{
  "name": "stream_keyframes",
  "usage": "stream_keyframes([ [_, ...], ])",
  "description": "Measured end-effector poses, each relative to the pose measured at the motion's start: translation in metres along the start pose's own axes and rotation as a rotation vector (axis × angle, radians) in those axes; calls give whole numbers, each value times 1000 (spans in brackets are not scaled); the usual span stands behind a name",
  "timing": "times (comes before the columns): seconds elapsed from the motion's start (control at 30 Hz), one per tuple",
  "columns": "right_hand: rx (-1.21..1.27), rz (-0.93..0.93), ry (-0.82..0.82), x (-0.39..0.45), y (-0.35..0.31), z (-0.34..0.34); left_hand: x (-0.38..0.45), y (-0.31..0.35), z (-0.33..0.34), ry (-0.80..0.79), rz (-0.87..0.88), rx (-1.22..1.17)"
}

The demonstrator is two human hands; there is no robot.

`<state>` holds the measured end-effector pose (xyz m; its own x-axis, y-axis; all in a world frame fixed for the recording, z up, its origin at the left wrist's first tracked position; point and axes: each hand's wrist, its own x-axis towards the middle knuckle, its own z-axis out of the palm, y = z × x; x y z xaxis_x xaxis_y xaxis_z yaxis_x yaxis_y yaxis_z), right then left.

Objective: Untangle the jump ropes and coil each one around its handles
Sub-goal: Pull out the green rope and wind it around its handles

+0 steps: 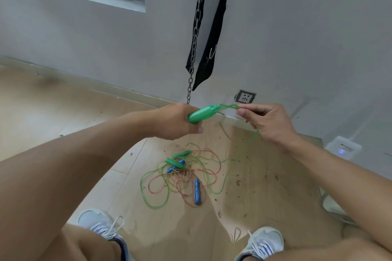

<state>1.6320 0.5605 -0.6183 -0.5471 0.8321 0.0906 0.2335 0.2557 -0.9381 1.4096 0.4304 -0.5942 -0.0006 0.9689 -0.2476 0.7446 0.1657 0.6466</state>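
Two hands are raised above the floor (63, 101). A green handle (202, 114) is gripped by the left hand (177, 122), fingers curled round it. Its green rope (244, 150) is pinched near the handle by the right hand (268, 124) and hangs down to the tangled ropes (182, 176) lying between the shoes.

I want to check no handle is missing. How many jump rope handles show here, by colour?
Green handles: 3, one gripped by the left hand at, two on the floor at and.
Blue handles: 2, at and.
Total: 5. Any others may be hidden in the tangle.
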Motion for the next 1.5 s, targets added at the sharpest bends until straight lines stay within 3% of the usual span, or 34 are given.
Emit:
stream_keyframes([
  [0.17, -50, 13, -45, -1, 14, 11, 0, 3, 1, 34, -16, -250],
  [0.3, -224, 29, -176, -6, 17, 26, 7, 3, 5, 161, -69, -130],
  [0.37, -475, 10, -262, -12, 11, 36, 11, 0, 6, 229, -127, -5],
  [0.47, -916, -155, -438, -28, -14, 61, 12, -7, 17, 218, -204, 293],
  [0.57, -1081, -369, -442, -37, -41, 74, 6, -1, 36, 158, -125, 503],
  [0.7, -989, -418, -449, -24, -53, 52, 2, 9, 35, 187, -25, 620],
  [0.83, -739, -431, -363, -15, -47, 27, 0, 6, 25, 159, 108, 640],
  [1.03, -353, 33, -515, -15, -35, 19, -1, 12, 28, 177, 230, 602],
  [1.17, -187, 119, -513, -17, -30, 17, -2, 19, 33, 108, 86, 442],
  [1.37, -124, 91, -519, -19, -28, 18, -17, 25, 25, -213, -75, -364],
  [1.5, -88, 44, -444, -16, -33, 16, -19, 23, 20, -219, -107, -596],
])
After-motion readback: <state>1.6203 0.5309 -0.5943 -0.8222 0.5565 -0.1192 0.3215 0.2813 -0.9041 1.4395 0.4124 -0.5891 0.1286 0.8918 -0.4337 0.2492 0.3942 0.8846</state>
